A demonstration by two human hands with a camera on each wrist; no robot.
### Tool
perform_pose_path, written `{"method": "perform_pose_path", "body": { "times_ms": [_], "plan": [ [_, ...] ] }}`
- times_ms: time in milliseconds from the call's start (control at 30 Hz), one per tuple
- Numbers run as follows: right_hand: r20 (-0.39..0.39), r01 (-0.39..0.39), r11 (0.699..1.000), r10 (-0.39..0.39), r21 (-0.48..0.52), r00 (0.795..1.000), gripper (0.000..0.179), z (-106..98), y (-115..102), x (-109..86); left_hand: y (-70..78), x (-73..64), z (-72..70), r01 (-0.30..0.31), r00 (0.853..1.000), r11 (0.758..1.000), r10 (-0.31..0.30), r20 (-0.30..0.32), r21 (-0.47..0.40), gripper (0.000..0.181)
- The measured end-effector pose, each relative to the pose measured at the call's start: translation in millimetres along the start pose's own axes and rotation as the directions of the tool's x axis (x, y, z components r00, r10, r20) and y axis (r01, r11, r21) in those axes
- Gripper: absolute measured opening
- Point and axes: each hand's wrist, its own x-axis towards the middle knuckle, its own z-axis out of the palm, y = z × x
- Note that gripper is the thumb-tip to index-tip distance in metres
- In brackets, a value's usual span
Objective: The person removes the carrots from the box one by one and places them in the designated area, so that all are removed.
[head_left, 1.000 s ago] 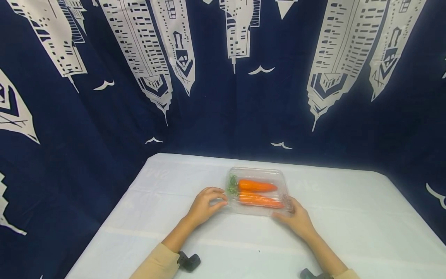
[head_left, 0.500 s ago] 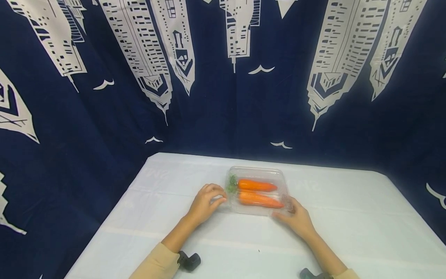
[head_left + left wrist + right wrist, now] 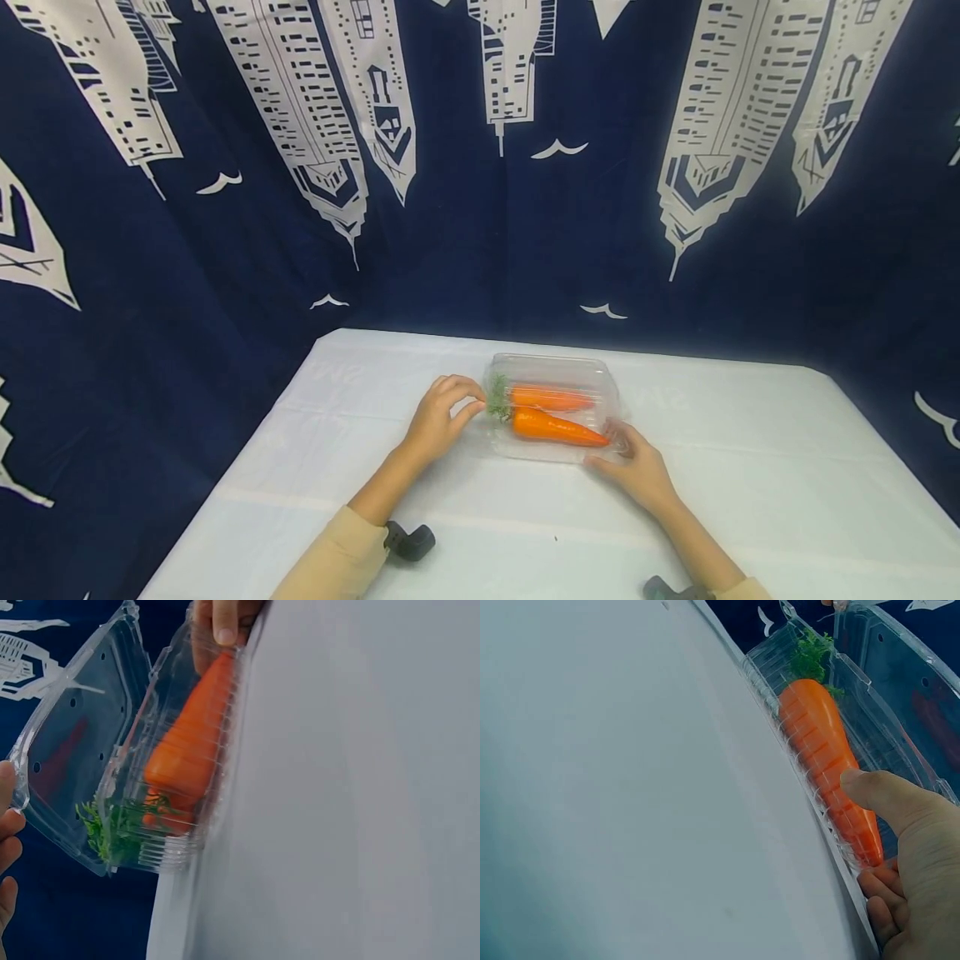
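Carrot (image 3: 553, 427), fat and orange, lies on its side in a clear plastic box (image 3: 525, 451) on the white table (image 3: 517, 517). Its thick end, by the green leaves (image 3: 808, 656), points to the left hand (image 3: 444, 417). Its thin tip points to the right hand (image 3: 641, 471).

The right hand grips its end of the box. The thumb is on the near side and the other fingers curl round the end, so the tip of the carrot sits just beside them. In the right wrist view the thumb crosses in front of the carrot, but I cannot tell if skin touches it.

The left hand pinches a corner of the see-through lid (image 3: 94, 709), thumb and fingers bent. The lid leans up and away from the bottom part. The leaves are near these fingers, and the fat part of the carrot is farther from them.

A second orange shape (image 3: 555, 398) shows behind the carrot. I cannot tell if it is another carrot or a shine in the plastic.

Both arms have tan sleeves (image 3: 333, 554) and a dark thing (image 3: 411, 542) at the wrist. Behind the table hangs a dark blue cloth (image 3: 465, 258) with white buildings.
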Motion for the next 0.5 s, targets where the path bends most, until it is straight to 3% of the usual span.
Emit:
{"method": "perform_pose_path", "body": {
  "times_ms": [300, 500],
  "plan": [
    [-0.003, 0.009, 1.0, -0.009, -0.002, 1.0, 0.078, 0.1, -1.1, -0.2, 0.6, 21.0, -6.1, 0.055, 0.996, 0.998, -0.056, -0.063, -0.024, 0.005],
    [-0.009, 0.012, 1.0, -0.012, -0.003, 1.0, 0.078, 0.7, 0.5, -0.3, -1.1, 30.5, -1.7, 0.091, 0.989, 0.993, -0.099, -0.111, -0.072, 0.01]
  ]
}}
